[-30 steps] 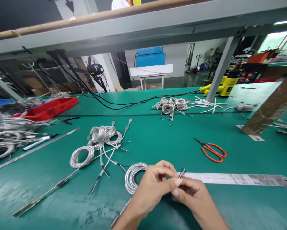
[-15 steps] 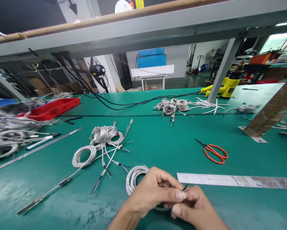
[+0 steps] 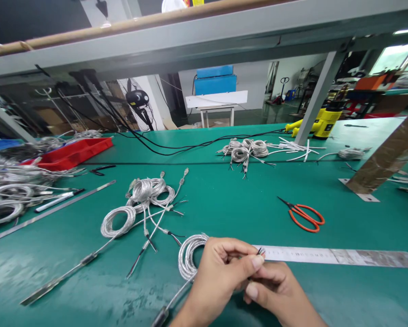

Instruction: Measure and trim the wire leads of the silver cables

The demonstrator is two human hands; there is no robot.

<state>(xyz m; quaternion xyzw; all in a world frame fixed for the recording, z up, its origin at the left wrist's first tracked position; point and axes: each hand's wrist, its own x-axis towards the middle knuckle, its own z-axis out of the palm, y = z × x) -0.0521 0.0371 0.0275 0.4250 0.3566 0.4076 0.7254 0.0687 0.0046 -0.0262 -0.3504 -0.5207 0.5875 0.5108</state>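
Observation:
My left hand point(image 3: 220, 277) is closed, its thumb and forefinger pinching the thin wires point(image 3: 261, 251) at a cable's end. Dark and reddish tips poke out above the thumb, close to the left end of a steel ruler point(image 3: 312, 256). Just below, my right hand point(image 3: 278, 290) is closed too, fingertips against the same cable end; the part between the hands is mostly hidden. A coil of clear-jacketed silver cable point(image 3: 188, 259) lies beside my left hand, partly covered by it. From it a lead runs down to a dark sleeve point(image 3: 161, 315) at the bottom edge.
Orange-handled scissors point(image 3: 306, 215) lie beyond the ruler. Several coiled cables point(image 3: 142, 193) with bared wire ends sit left of centre, more point(image 3: 246, 150) farther back. A red tray point(image 3: 74, 153) and a cable heap stand left. A metal post point(image 3: 387, 150) rises at right.
Both hands stay together. My left hand has shifted slightly up, and the wire tips now point up near the ruler's end. The lead with the dark sleeve has come into view.

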